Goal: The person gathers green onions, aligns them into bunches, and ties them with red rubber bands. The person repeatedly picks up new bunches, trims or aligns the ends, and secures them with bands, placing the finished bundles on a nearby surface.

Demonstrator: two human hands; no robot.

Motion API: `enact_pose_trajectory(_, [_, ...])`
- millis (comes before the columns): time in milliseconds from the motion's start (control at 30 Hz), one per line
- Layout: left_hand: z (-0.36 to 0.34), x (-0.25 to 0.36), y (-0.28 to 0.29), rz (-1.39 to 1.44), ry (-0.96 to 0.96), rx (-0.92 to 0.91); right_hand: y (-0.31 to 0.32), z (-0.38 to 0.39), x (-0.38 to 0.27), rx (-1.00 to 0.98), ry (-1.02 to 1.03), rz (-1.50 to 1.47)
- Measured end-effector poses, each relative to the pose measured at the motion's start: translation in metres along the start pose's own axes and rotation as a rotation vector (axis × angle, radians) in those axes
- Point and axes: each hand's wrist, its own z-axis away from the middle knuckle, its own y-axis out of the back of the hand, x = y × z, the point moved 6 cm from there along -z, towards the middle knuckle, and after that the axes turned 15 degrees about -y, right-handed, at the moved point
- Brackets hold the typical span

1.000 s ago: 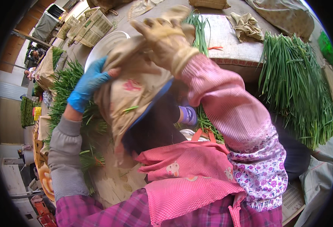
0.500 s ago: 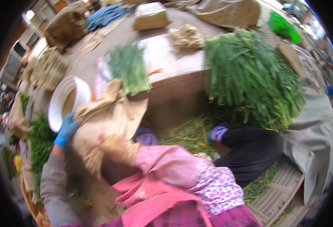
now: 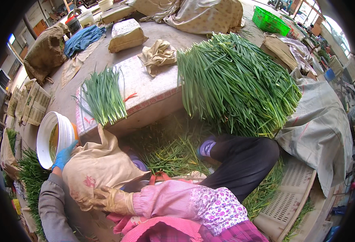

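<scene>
A tan cloth [image 3: 109, 161] with a reddish print lies draped over my left knee. My left hand [image 3: 64, 156], in a blue glove, is closed at the cloth's left edge, right against a white bucket [image 3: 45, 141]; its fingers are partly hidden there. My right hand [image 3: 112, 200] wears a tan work glove, and its bent fingers grip the cloth's lower part. Ahead, a small bunch of long green chives [image 3: 104, 97] rests on a low pale block [image 3: 149, 90]. A big heap of the same chives [image 3: 238, 86] is piled at its right.
Cut leaf scraps [image 3: 173, 155] cover the ground between my legs. A slotted plastic crate [image 3: 284, 197] and a grey sheet [image 3: 318, 125] are at my right. Darker greens [image 3: 32, 173] stand at my left. A crumpled cloth [image 3: 158, 56] and red ties [image 3: 130, 97] lie on the block.
The view has swung to the right and sharpened. The cloth has come down flatter over my knee, my right hand has moved lower on it, and my left hand is beside the bucket.
</scene>
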Motion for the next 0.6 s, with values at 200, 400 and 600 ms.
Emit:
enact_pose_trajectory(200, [0.007, 0.032, -0.001, 0.075, 0.003, 0.042, 0.014, 0.022, 0.016, -0.345, -0.124, -0.272])
enact_pose_trajectory(400, [0.026, 0.046, -0.004, 0.189, 0.058, 0.109, 0.069, 0.017, 0.045, -0.361, -0.159, -0.729])
enact_pose_trajectory(600, [0.042, 0.054, -0.001, 0.320, 0.112, 0.189, 0.099, -0.025, 0.171, 0.200, -0.483, -0.691])
